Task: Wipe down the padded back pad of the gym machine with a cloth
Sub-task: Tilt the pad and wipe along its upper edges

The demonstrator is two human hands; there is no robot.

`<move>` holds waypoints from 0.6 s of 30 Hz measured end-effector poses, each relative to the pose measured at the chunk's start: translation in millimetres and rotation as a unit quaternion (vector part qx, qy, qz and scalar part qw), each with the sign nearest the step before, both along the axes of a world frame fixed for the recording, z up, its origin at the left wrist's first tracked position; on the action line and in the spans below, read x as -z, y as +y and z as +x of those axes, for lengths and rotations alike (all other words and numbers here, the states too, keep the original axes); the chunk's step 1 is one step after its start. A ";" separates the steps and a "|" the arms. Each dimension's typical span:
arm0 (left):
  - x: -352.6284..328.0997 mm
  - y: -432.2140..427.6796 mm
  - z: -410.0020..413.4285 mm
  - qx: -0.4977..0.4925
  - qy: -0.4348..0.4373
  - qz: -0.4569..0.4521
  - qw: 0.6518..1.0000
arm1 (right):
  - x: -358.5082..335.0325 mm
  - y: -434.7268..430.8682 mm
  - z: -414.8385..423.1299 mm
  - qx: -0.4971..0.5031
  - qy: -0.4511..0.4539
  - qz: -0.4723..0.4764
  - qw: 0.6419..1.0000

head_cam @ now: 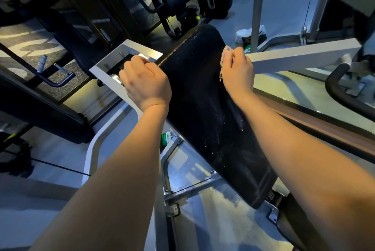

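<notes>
Under right hand (236,70), cloth (223,58) mostly hidden, on back pad (203,108).

Glossy vinyl pad (203,92), painted-metal frame (300,54)

Both arms are stretched forward; the left hand (145,83) is curled over the frame (113,53), and the cloth (224,54) is pinched by the right hand (238,70).

1. back pad (203,98): black, fine pebbled grain, pale specks and streaks.
2. cloth (223,58): pale pinkish beige, plain.
3. frame (300,56): white, plain.
4. curved bar (341,92): black.
5. packet (166,139) under the frame: green and white.
6. floor (213,220): light grey, faintly speckled.
</notes>
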State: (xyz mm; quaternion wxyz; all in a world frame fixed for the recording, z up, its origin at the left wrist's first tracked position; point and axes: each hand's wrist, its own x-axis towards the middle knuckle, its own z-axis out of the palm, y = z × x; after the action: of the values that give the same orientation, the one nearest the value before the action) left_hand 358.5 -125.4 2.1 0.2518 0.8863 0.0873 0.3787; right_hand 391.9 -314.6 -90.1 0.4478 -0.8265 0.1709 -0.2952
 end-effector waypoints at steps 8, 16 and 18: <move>-0.2 -0.7 -0.3 -0.007 0.001 -0.002 1.000 | 29.2 69.6 -60.1 -0.103 -0.157 -0.198 0.962; -0.3 -1.2 -1.1 0.000 0.000 0.000 1.000 | 13.5 -8.1 1.1 0.096 0.045 -0.023 0.994; 0.7 -1.6 0.1 -0.002 -0.001 0.002 1.000 | 15.1 5.7 -5.5 0.091 0.028 -0.017 0.995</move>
State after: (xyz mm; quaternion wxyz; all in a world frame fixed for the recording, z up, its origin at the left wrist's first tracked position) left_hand 358.6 -127.0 1.4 0.2490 0.8863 0.0881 0.3805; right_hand 386.4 -308.9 -105.2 0.4001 -0.8228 0.2529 -0.3146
